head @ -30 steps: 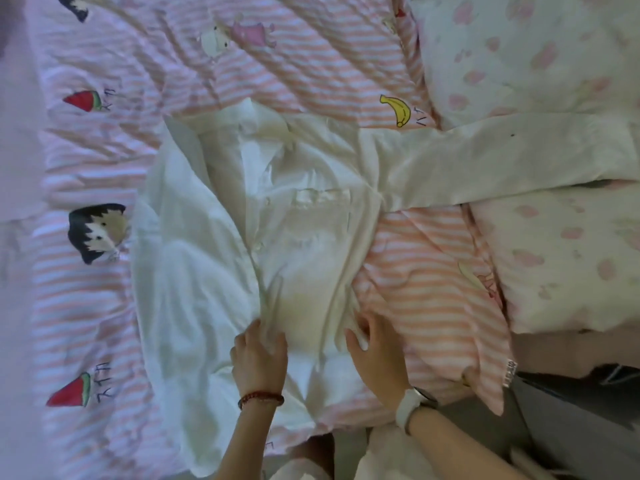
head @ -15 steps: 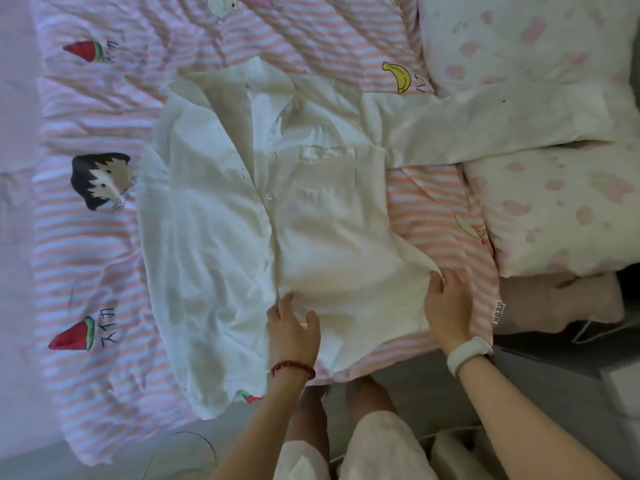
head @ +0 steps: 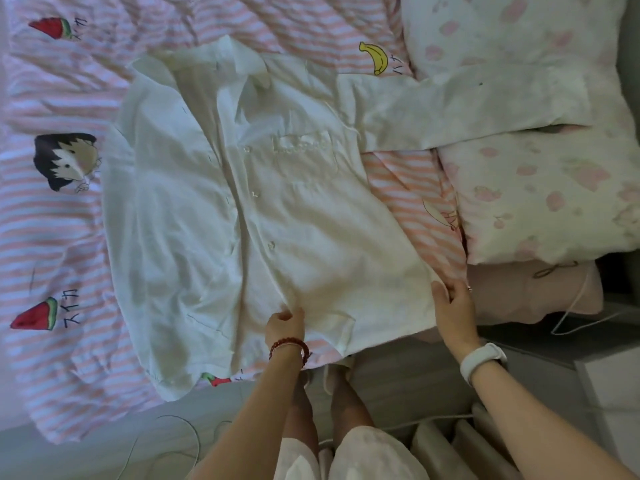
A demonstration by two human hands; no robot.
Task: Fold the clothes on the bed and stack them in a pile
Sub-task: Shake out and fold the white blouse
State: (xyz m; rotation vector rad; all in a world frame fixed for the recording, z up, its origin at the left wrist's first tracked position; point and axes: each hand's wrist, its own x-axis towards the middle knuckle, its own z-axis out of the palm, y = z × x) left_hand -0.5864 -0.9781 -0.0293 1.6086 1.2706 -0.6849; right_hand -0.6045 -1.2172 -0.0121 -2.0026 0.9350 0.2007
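A white shirt (head: pixel 263 209) lies spread, front side up, on the bed (head: pixel 52 237), which has a pink striped cover; its collar points to 12 o'clock and one sleeve reaches toward 3 o'clock over a pillow (head: pixel 540 202). The left hand (head: pixel 284 325), at the hem near 6 o'clock, has its fingers curled and pinches the cloth by the button line. The right hand (head: pixel 450 306), at about 4 o'clock, seems to grip the shirt's lower side edge with bent fingers, though the fingertips are partly hidden.
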